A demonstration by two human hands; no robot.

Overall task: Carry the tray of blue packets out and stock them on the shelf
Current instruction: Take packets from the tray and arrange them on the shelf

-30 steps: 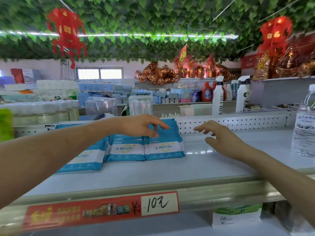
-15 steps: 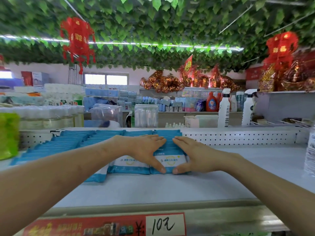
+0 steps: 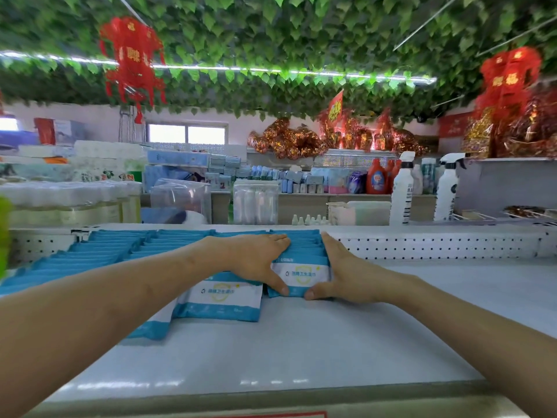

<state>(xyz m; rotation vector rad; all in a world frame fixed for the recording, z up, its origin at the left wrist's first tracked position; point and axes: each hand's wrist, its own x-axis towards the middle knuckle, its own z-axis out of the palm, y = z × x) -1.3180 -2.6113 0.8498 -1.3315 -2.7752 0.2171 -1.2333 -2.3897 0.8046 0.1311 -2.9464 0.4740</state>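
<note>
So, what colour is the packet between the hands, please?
The packet is blue with a white band; head view.

Bright, even shop light. A white LED strip [image 3: 271, 68] runs under the leaf-covered ceiling [image 3: 301, 31], and the back window [image 3: 187, 134] is blown out. Pale streaks of glare lie on the shelf [image 3: 331, 342] near its front. The wide lens bends the edges; a green object [image 3: 3, 236] at far left is blurred.
</note>
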